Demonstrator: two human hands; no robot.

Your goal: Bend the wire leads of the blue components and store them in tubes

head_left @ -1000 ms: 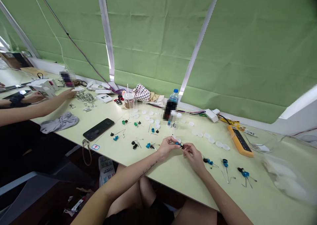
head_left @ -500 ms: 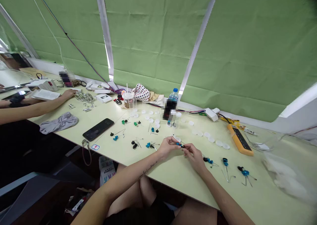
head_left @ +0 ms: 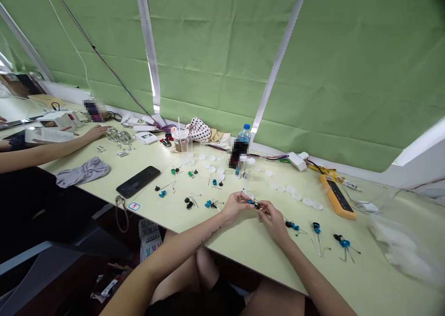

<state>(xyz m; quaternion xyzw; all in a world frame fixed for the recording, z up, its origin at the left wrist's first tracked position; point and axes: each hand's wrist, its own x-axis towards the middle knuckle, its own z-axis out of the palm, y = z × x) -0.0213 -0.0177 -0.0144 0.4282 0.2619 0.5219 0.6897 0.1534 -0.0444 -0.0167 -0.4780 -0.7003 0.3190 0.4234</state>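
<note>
Both of my hands meet over the table. My left hand (head_left: 236, 208) pinches the blue end of a small blue-and-black part (head_left: 253, 203), and my right hand (head_left: 274, 218) has its fingertips closed on the black end. Fingers cover some of that part. To the right lie similar pieces: a blue-and-black piece (head_left: 292, 225), another one (head_left: 316, 228) and a third (head_left: 343, 242), each with thin bent metal rods. Left of my hands are a blue piece (head_left: 207, 204), black pieces (head_left: 188, 203) and loose rods. Green pieces (head_left: 173, 171) sit farther back.
White round caps (head_left: 296, 195) lie in a row behind my hands. A yellow multi-socket strip (head_left: 336, 198) stands right, a phone (head_left: 138, 181) left. A bottle (head_left: 244, 134) and a drink cup (head_left: 180, 140) stand near the green blind. A co-worker's arm (head_left: 52, 154) reaches in from the left.
The part in my fingers has turned slightly, showing more of its black end. At the left, the co-worker's white box has shifted and tilted. My hands have barely moved.
</note>
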